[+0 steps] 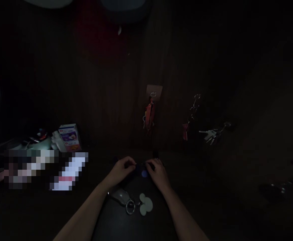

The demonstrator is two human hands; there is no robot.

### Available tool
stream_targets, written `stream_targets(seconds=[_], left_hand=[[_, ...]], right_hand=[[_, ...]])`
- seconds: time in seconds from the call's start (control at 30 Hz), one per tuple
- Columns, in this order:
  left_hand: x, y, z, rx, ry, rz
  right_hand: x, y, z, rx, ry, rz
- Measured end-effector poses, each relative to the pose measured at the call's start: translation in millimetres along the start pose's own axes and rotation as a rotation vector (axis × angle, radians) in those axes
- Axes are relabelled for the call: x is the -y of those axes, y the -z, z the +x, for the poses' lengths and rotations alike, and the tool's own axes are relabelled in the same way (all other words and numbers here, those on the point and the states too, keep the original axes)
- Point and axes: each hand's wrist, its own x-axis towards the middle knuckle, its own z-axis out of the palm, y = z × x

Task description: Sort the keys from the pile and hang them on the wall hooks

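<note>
Head view, very dim: both hands meet near the back edge of the dark counter (pixel 133 231), about midway along what shows of it. The left hand (pixel 123 169) has thumb and forefinger bent toward each other, a narrow grip; whether something thin is pinched there I cannot tell. The right hand (pixel 159 169) curls inward, its fingertips just beside a small blue disc (pixel 144 173), which lies between the two hands; the dark hides whether this grip holds it.

Nearer the front of the counter, between the forearms, a metal ring (pixel 130 207) lies loose, with a pale three-lobed charm (pixel 146 204) on its right and a clear, rounded piece (pixel 121 196) on its left. Neither hand touches these.

As for progress, an orange-red trinket (pixel 150 114), a chain with a red tag (pixel 185 131) and a bunch of keys (pixel 211 135) hang above the back edge, while the ring and charm are down on the counter. What the fingers have finished at the disc, and what remains, is too dark to judge.

Toward the back left stands a printed box (pixel 70 138).
</note>
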Motion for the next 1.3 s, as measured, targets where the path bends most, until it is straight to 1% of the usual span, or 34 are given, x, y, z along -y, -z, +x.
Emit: stream_targets(seconds=[0.13,0.27,0.47,0.63,0.77,0.93,1.03,1.1,1.17,1.23,1.3], left_hand=[[-4,1,1,-0.032,0.064,-0.139],[-9,4,-1,-0.021,0.076,-0.242],[-11,6,-2,-0.033,0.077,-0.194],[-9,0,-1,-0.052,0.086,-0.188],[-6,-6,1,-0.097,0.118,-0.231],[-10,-7,1,-0.069,0.128,-0.255],[-12,-6,0,-0.045,0.132,-0.269],[-8,-6,1,-0.039,0.135,-0.285],[-2,-7,3,-0.067,0.127,-0.267],[5,-7,4,-0.129,0.083,-0.171],[9,-7,4,-0.172,0.012,-0.028]], right_hand=[[4,2,0,0.005,0.016,0.011],[7,4,0,-0.012,0.039,0.029],[16,3,-2,-0.047,0.110,0.092],[32,2,-6,0.006,0.164,0.187],[36,0,-6,0.028,0.164,0.259],[32,-4,-6,-0.007,0.156,0.297],[32,-4,-5,0.000,0.115,0.351],[32,-2,-4,-0.006,0.049,0.406],[31,2,-2,-0.027,-0.030,0.467],[30,8,-1,-0.067,-0.094,0.551],[28,14,1,-0.118,-0.138,0.669]])
